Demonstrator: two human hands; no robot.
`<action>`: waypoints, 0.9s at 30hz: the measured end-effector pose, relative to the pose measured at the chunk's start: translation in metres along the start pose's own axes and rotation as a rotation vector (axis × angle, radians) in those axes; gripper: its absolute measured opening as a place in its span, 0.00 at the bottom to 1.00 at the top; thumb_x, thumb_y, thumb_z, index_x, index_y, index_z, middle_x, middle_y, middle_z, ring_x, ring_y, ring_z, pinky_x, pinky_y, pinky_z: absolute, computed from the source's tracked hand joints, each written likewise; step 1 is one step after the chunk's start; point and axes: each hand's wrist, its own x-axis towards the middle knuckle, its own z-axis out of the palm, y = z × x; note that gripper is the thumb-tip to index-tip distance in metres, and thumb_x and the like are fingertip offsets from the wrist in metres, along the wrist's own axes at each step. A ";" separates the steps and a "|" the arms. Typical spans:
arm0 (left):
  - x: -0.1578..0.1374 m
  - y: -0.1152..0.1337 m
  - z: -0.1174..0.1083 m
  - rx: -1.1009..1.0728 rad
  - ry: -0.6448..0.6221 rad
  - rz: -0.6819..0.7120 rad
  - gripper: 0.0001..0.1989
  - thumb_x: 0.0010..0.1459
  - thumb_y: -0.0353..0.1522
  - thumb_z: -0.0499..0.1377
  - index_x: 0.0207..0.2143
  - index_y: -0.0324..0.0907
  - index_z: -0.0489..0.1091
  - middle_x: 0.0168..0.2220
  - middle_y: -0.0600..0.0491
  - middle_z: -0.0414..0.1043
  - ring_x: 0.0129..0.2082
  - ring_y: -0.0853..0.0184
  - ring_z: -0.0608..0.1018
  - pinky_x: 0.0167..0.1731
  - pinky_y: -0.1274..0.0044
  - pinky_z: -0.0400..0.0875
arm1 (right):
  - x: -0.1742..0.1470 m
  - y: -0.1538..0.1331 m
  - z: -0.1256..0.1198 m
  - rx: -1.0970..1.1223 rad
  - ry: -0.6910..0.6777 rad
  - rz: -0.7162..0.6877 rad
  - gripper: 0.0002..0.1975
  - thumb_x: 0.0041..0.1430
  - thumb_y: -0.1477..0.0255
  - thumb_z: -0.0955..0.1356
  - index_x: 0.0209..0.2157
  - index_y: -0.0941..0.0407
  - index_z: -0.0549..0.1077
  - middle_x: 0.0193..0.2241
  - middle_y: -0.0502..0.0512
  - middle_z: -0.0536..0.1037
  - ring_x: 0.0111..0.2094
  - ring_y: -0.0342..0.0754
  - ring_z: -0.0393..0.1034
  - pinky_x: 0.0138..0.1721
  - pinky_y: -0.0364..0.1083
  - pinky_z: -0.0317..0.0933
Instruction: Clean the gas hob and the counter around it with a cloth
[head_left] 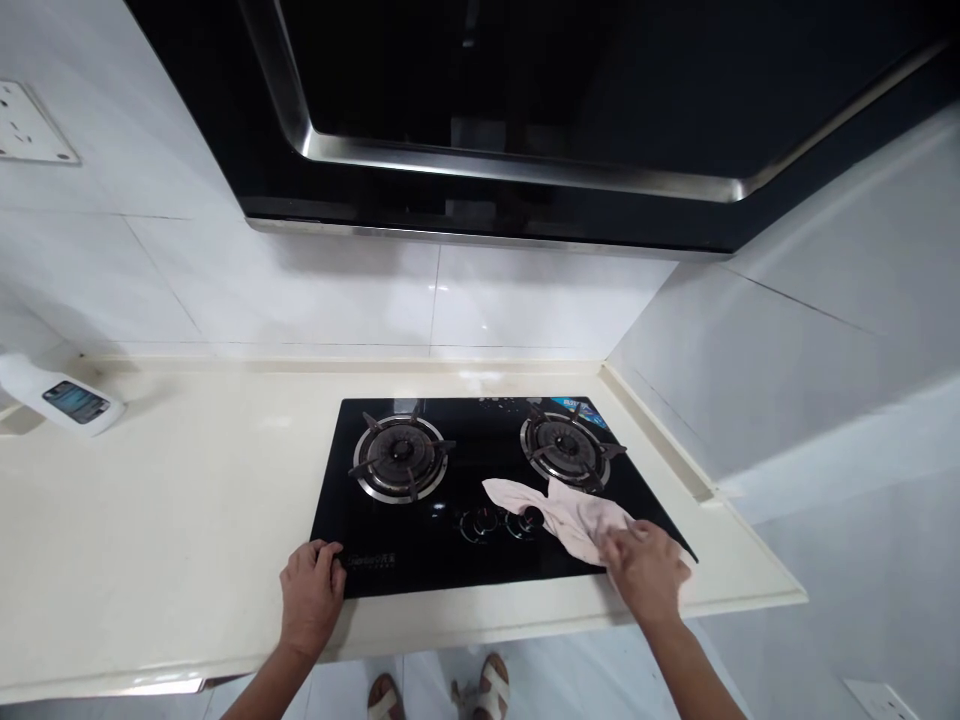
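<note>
A black glass two-burner gas stove is set into the counter. My right hand is closed on a pale pink cloth at the stove's front right. The cloth lies bunched across the glass, reaching from the right control knob and the front of the right burner to the front edge. At the front left corner, my left hand has its fingers curled against the stove's edge. The left burner and left knob are uncovered. Part of my right fingers is hidden by the hand itself.
Overhead hangs a black range hood with a metal trim. A white bottle lies tilted at the far left of the cream counter. Tiled walls stand behind and to the right. A socket plate is on the left wall.
</note>
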 end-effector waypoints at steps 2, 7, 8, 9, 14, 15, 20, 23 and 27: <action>0.001 0.001 -0.001 0.010 -0.008 -0.004 0.12 0.61 0.28 0.52 0.43 0.41 0.73 0.44 0.45 0.68 0.45 0.55 0.69 0.41 0.65 0.66 | 0.008 0.002 0.004 0.047 -0.001 0.238 0.30 0.61 0.49 0.56 0.52 0.52 0.72 0.56 0.71 0.65 0.55 0.67 0.60 0.47 0.65 0.58; 0.004 0.005 -0.005 0.021 -0.033 -0.020 0.12 0.61 0.28 0.52 0.43 0.41 0.73 0.43 0.45 0.68 0.45 0.55 0.69 0.41 0.65 0.65 | 0.004 -0.050 0.021 -0.029 -0.132 0.139 0.31 0.58 0.48 0.60 0.58 0.47 0.67 0.59 0.67 0.61 0.58 0.72 0.55 0.49 0.70 0.54; 0.004 0.005 -0.005 0.019 -0.034 -0.022 0.12 0.61 0.29 0.51 0.43 0.41 0.73 0.43 0.45 0.68 0.45 0.55 0.69 0.41 0.65 0.65 | -0.007 -0.063 0.023 -0.065 -0.130 0.083 0.27 0.59 0.51 0.61 0.56 0.47 0.69 0.60 0.66 0.60 0.58 0.71 0.53 0.50 0.70 0.53; 0.004 0.005 -0.005 0.016 -0.032 -0.022 0.12 0.61 0.29 0.51 0.43 0.41 0.73 0.43 0.45 0.68 0.45 0.55 0.69 0.41 0.65 0.65 | -0.020 -0.075 0.025 -0.087 -0.119 0.036 0.24 0.60 0.55 0.61 0.54 0.48 0.71 0.59 0.65 0.61 0.58 0.69 0.54 0.50 0.68 0.53; 0.003 0.005 -0.004 -0.002 -0.031 -0.021 0.12 0.62 0.28 0.51 0.43 0.41 0.73 0.44 0.44 0.68 0.46 0.55 0.68 0.42 0.65 0.65 | -0.102 -0.116 0.022 -0.070 -0.071 -0.129 0.14 0.59 0.63 0.63 0.44 0.49 0.76 0.52 0.62 0.68 0.54 0.65 0.57 0.50 0.63 0.54; 0.002 0.005 -0.004 -0.004 -0.033 -0.027 0.12 0.62 0.28 0.52 0.43 0.41 0.73 0.44 0.44 0.68 0.46 0.55 0.68 0.42 0.65 0.65 | -0.117 -0.125 0.021 -0.049 -0.092 -0.180 0.13 0.57 0.64 0.64 0.42 0.49 0.76 0.51 0.63 0.69 0.53 0.65 0.58 0.50 0.63 0.53; 0.000 0.007 -0.004 -0.023 -0.032 -0.038 0.12 0.61 0.28 0.52 0.44 0.42 0.73 0.45 0.45 0.68 0.47 0.55 0.68 0.44 0.65 0.64 | -0.162 -0.202 0.032 0.160 -0.273 -0.534 0.11 0.49 0.66 0.70 0.37 0.50 0.76 0.51 0.61 0.69 0.53 0.65 0.57 0.51 0.63 0.52; 0.000 0.006 -0.005 -0.038 -0.034 -0.046 0.12 0.61 0.28 0.53 0.44 0.42 0.73 0.45 0.45 0.69 0.47 0.56 0.68 0.44 0.65 0.64 | -0.167 -0.253 0.043 0.316 -0.320 -0.781 0.10 0.47 0.65 0.71 0.34 0.51 0.75 0.46 0.58 0.71 0.49 0.61 0.59 0.52 0.61 0.53; -0.001 -0.004 -0.002 -0.129 -0.019 -0.011 0.11 0.60 0.29 0.53 0.43 0.43 0.72 0.44 0.46 0.70 0.46 0.56 0.69 0.44 0.65 0.66 | -0.153 -0.277 0.046 0.494 -0.257 -1.044 0.12 0.51 0.62 0.71 0.38 0.49 0.76 0.49 0.55 0.70 0.51 0.57 0.60 0.57 0.61 0.51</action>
